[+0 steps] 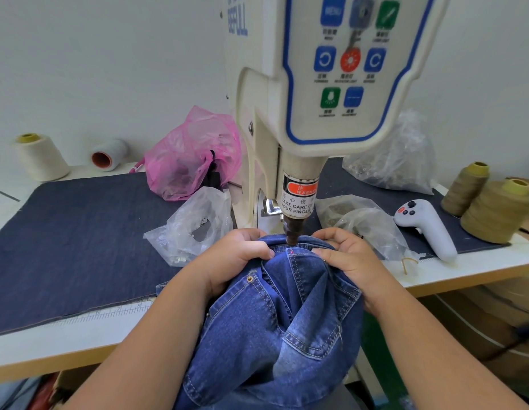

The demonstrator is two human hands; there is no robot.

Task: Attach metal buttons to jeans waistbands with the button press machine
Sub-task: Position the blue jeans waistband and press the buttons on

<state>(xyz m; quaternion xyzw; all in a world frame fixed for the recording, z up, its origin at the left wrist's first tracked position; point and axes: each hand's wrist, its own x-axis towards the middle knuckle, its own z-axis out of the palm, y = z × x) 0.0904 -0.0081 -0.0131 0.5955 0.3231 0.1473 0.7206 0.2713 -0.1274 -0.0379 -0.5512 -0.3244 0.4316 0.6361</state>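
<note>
Jeans [275, 315] bunched at the counter [80, 344] edge, waistband pushed up under the press [292, 235] tip. Left hand [236, 255] curls its fingers over the waistband just left of the tip; right hand [346, 255] pinches the band just right of it, both forearms reaching in from below. Tight gap between the thumbs. Clear bags [195, 226] crowd both sides; a white controller [425, 229] lies to the right. Blue denim, tan stitching, one rivet [250, 279] showing.

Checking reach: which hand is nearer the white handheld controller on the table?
Right. The right hand grips the blue denim jeans just left of the white handheld controller; the left hand is farther left.
</note>
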